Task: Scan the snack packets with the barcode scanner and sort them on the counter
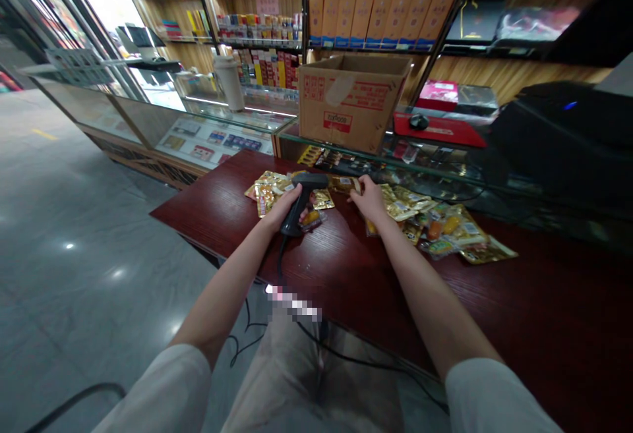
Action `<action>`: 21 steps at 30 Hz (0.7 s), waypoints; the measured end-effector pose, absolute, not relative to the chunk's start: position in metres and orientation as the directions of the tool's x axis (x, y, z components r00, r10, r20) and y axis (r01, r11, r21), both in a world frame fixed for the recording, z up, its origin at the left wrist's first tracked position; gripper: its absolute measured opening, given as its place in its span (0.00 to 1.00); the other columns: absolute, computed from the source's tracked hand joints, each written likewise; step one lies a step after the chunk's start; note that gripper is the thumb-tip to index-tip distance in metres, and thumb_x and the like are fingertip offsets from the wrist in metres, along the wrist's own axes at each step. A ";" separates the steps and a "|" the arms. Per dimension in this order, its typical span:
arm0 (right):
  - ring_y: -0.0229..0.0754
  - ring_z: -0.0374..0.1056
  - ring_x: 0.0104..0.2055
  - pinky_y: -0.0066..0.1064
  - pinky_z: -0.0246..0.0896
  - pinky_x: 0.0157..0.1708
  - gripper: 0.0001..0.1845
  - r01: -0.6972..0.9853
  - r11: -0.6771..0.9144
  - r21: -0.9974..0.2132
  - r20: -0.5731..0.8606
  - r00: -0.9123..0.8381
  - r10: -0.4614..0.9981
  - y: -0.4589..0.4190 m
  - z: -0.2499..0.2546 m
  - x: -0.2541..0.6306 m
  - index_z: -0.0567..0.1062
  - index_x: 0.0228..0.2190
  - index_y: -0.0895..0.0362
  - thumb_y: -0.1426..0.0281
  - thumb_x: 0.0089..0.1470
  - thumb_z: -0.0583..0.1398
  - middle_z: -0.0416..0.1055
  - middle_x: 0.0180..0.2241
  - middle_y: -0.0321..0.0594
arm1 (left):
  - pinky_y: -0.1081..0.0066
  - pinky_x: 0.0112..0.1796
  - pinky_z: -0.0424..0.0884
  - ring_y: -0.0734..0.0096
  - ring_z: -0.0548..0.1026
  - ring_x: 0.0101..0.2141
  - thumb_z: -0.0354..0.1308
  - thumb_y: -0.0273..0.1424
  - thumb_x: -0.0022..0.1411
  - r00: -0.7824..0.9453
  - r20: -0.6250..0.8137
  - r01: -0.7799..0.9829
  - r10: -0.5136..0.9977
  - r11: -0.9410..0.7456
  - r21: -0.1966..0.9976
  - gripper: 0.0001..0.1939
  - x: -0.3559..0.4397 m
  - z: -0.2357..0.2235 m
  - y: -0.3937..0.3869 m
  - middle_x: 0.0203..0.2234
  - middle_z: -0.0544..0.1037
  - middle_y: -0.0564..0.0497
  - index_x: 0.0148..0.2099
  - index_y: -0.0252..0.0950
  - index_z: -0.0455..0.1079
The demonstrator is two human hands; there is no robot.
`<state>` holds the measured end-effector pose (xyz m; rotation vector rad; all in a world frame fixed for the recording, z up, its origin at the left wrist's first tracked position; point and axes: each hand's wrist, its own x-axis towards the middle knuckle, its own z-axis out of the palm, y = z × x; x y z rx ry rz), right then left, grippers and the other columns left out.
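Note:
My left hand is wrapped round the grip of a black barcode scanner, whose head points right. My right hand pinches the end of a gold snack packet that shows a white label, just in front of the scanner head. Left of and behind the scanner lies a pile of gold and clear snack packets. A small clear packet with something yellow rests below the scanner. To the right of my right hand several more packets are spread over the dark red wooden table.
Behind the table stands a glass display counter bearing an open cardboard box, a white cup and a black mouse on a red mat. The scanner's black cable hangs over the front edge. Stocked shelves line the wall.

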<state>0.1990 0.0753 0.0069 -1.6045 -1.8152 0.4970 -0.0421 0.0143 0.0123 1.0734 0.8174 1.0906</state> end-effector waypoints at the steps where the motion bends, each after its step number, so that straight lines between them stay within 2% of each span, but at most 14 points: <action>1: 0.49 0.78 0.37 0.37 0.69 0.41 0.11 0.641 0.187 -0.744 0.204 -0.047 0.978 0.075 0.006 0.195 0.68 0.42 0.54 0.70 0.54 0.56 0.78 0.34 0.40 | 0.74 0.18 0.60 0.76 0.65 0.17 0.59 0.58 0.61 0.302 0.004 -0.289 0.953 0.087 0.953 0.33 -0.042 0.013 0.014 0.17 0.70 0.53 0.47 0.29 0.74; 4: 0.47 0.79 0.32 0.37 0.71 0.36 0.11 0.410 0.199 -0.890 0.178 -0.087 0.980 0.077 0.001 0.185 0.67 0.41 0.54 0.70 0.53 0.56 0.77 0.35 0.38 | 0.75 0.18 0.59 0.77 0.64 0.16 0.60 0.60 0.59 0.351 0.039 -0.283 0.935 0.066 0.957 0.35 -0.041 0.014 0.012 0.17 0.70 0.53 0.44 0.29 0.74; 7: 0.48 0.79 0.32 0.39 0.73 0.36 0.15 0.307 0.228 -0.924 0.205 -0.104 0.973 0.078 -0.007 0.180 0.69 0.43 0.53 0.70 0.51 0.57 0.77 0.38 0.39 | 0.75 0.18 0.58 0.78 0.62 0.16 0.59 0.61 0.58 0.372 0.049 -0.255 0.927 0.051 0.966 0.36 -0.041 0.016 0.012 0.17 0.68 0.53 0.43 0.28 0.75; 13: 0.50 0.78 0.40 0.43 0.74 0.42 0.18 0.350 0.319 -0.881 0.288 -0.140 0.947 0.078 -0.015 0.184 0.72 0.45 0.52 0.68 0.50 0.61 0.78 0.39 0.40 | 0.73 0.18 0.57 0.78 0.61 0.15 0.57 0.60 0.61 0.382 0.052 -0.259 0.923 0.053 0.964 0.35 -0.042 0.012 0.013 0.17 0.69 0.53 0.45 0.29 0.75; 18: 0.51 0.75 0.46 0.43 0.71 0.49 0.25 0.429 0.333 -0.840 0.267 -0.209 0.941 0.078 -0.014 0.184 0.72 0.46 0.56 0.69 0.42 0.65 0.78 0.43 0.43 | 0.73 0.17 0.58 0.77 0.63 0.16 0.57 0.59 0.61 0.382 0.035 -0.267 0.923 0.074 0.961 0.33 -0.041 0.006 0.016 0.20 0.72 0.51 0.45 0.31 0.75; 21: 0.50 0.75 0.45 0.42 0.69 0.50 0.26 0.450 0.353 -0.821 0.277 -0.226 0.934 0.077 -0.013 0.184 0.72 0.47 0.58 0.69 0.44 0.63 0.79 0.44 0.44 | 0.73 0.17 0.60 0.76 0.64 0.16 0.58 0.58 0.62 0.372 0.026 -0.260 0.928 0.078 0.962 0.31 -0.040 0.005 0.017 0.21 0.73 0.50 0.45 0.32 0.75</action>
